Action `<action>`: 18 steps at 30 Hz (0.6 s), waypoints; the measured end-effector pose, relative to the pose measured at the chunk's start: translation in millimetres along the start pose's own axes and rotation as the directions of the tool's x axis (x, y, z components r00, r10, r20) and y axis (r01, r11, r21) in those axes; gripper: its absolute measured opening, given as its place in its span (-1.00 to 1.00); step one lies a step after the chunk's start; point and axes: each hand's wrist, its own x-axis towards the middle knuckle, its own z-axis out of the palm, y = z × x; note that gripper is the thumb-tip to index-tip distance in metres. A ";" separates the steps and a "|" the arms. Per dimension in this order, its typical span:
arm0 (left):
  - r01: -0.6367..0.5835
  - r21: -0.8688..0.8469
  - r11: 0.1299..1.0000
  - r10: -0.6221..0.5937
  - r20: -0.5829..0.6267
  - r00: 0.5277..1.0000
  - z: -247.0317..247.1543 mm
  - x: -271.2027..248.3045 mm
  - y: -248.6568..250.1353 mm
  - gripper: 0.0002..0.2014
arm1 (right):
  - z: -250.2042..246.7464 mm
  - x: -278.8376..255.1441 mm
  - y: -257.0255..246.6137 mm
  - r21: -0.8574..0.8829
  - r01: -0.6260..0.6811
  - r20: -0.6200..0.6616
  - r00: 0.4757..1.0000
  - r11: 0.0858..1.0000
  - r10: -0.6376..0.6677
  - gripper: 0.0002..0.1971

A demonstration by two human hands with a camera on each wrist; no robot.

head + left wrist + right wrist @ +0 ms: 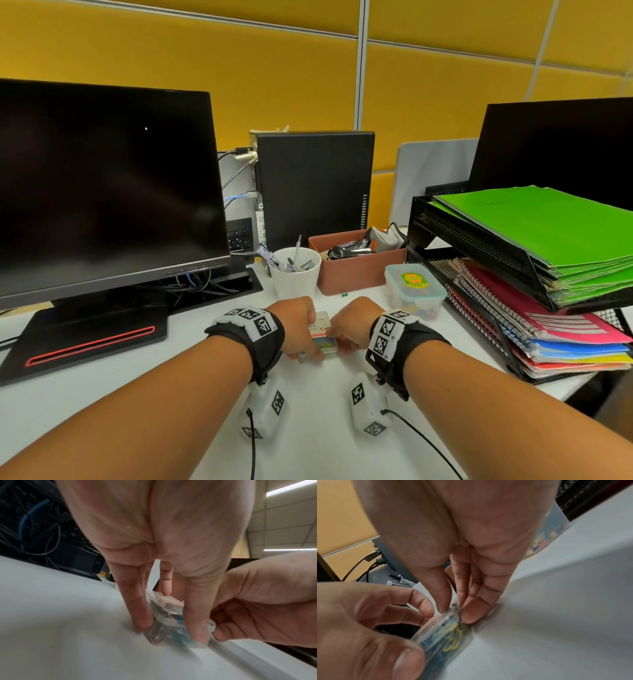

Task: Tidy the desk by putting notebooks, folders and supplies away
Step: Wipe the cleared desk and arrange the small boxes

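A small clear plastic box of coloured paper clips (322,337) lies on the white desk (308,411) between my two hands. My left hand (298,329) grips it from the left, with a finger and the thumb curled down over its sides (170,628). My right hand (349,329) pinches the box's right edge between thumb and fingers (458,611). Blue and yellow clips show through the box wall (443,635). The box's lid and most of its top are hidden by fingers.
Behind my hands stand a white pen cup (296,270), a terracotta box (356,274) and a clear tub with a teal lid (414,291). A green pushpin (344,294) lies loose. On the right a black mesh rack (479,240) holds green folders (548,233) and spiral notebooks (548,329). A monitor (102,188) fills the left.
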 end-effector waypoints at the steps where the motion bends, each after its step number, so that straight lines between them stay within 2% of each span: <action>1: -0.003 0.003 1.000 0.003 0.002 1.000 -0.2 0.6 -1.4 -0.41 | 1.3 8.3 3.4 0.017 -0.014 0.011 1.000 1.000 0.014 -0.59; 7: -0.029 0.050 0.998 0.028 0.015 0.999 -2.9 1.6 -6.2 -0.36 | -3.5 -2.5 -0.9 0.085 -0.034 0.083 0.996 0.996 0.027 -0.63; 11: -0.058 0.116 0.992 0.055 0.030 0.998 -3.7 -1.0 -0.7 -0.21 | -6.2 -0.4 3.1 0.153 -0.035 0.132 0.991 0.988 0.015 -0.90; 14: -0.062 0.181 0.982 0.057 0.035 0.998 -5.0 -3.4 3.0 -0.38 | -8.9 1.8 6.3 0.134 -0.018 0.120 0.993 0.991 0.002 -0.84; 15: -0.048 0.178 0.983 0.044 0.027 0.999 -5.4 -2.8 1.5 -0.34 | -10.5 0.1 7.2 0.152 -0.016 0.113 0.994 0.988 -0.001 -0.85; 18: 0.012 0.056 0.998 -0.011 -0.017 1.000 -7.4 0.8 -8.0 -0.06 | -20.4 -1.8 12.0 0.197 -0.016 0.048 0.999 0.980 0.006 -0.89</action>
